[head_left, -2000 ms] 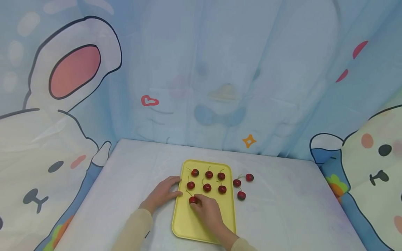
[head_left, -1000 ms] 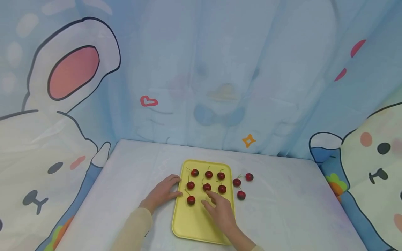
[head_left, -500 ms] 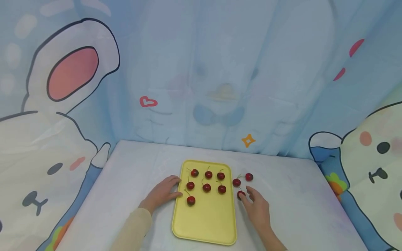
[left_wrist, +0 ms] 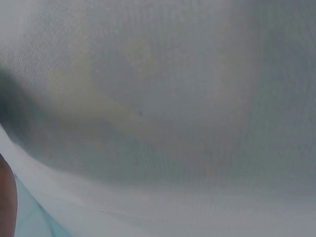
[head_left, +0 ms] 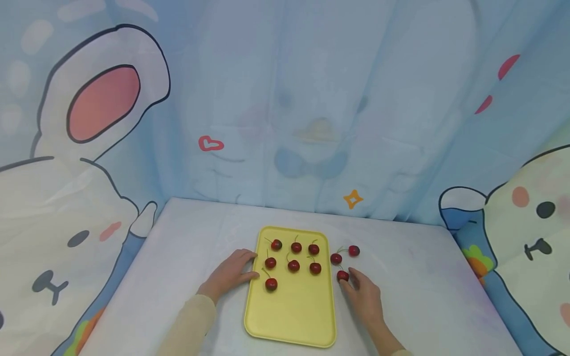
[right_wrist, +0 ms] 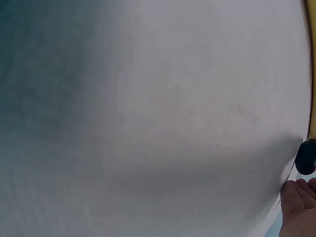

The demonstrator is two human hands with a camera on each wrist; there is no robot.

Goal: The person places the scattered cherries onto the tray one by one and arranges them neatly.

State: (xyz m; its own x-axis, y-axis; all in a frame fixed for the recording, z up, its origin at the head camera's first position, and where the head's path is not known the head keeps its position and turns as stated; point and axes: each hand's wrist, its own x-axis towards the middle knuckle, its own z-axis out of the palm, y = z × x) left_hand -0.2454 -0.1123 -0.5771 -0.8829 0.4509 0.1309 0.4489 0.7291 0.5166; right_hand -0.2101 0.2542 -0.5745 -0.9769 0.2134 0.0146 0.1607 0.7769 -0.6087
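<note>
A yellow tray (head_left: 289, 316) lies on the table in the head view, with several red stemmed cherries (head_left: 293, 266) in rows on its upper part. A lone cherry (head_left: 271, 284) begins the third row at the left. My left hand (head_left: 229, 274) rests at the tray's left rim, thumb and fingers spread and touching the edge. Right of the tray, my right hand (head_left: 365, 296) pinches a cherry (head_left: 342, 276) between thumb and index finger, still at table level. In the right wrist view that cherry (right_wrist: 306, 157) looks dark beside the fingertips.
Two more cherries lie right of the tray: a nearer cherry (head_left: 336, 258) and a farther cherry (head_left: 354, 250). A pale cloth covers the table (head_left: 423, 296). Blue curtains (head_left: 311, 99) with cartoon figures stand behind and at both sides.
My right hand let go of a cherry on the tray's third row, moved right off the tray and reached a cherry on the table. The left hand has stayed put.
</note>
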